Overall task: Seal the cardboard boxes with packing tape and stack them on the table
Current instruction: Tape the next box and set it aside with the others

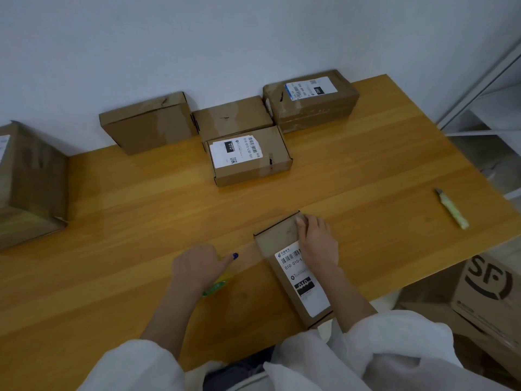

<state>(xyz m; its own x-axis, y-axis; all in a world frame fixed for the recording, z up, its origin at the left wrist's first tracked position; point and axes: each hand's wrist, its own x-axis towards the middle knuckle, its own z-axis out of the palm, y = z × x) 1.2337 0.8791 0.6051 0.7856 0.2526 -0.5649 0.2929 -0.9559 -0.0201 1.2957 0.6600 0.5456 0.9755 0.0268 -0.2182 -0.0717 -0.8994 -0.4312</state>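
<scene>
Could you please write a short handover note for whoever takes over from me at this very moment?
Left hand grips the tape roll on the table, beside the small box. Right hand lies flat on that box's far end, fingers pressing down; a clear strip seems to run from roll to box.
Done: four boxes at the table's back show tape; the rightmost box seems to rest on a lower box. Knife lies at the table's right.
Left: cut the strip, finish sealing, stack this box.
</scene>
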